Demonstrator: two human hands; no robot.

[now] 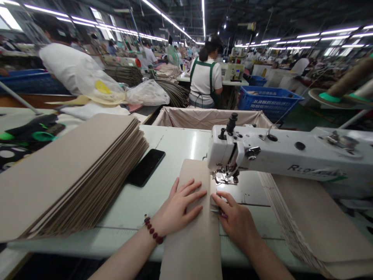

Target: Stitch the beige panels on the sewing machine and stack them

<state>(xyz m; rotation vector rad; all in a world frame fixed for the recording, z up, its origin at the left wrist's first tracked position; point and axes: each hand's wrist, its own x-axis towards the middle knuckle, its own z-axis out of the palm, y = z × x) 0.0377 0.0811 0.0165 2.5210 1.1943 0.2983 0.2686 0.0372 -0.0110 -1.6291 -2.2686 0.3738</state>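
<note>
Head view: your left hand [179, 206] lies flat with its fingers spread on a long beige board strip [192, 245], pressing it to the tabletop [177, 142]. Your right hand [236, 221] is curled narrow, pinching small thread snips [217, 210] at the strip's right edge. A red beaded bracelet [153, 229] circles your left wrist. The strip's far end lies just left of the presser foot [224, 178] of a white sewing machine [279, 153]. Farther left, a black smartphone [145, 167] sits beside a tall stack of beige strips [72, 175]. To the right, a second stack [314, 221] fans out under the machine arm. Beyond the tabletop are a cloth-lined bin [210, 118] and a blue plastic crate [269, 103], with a co-worker [205, 79] in a green-strapped apron standing at a far table.
</note>
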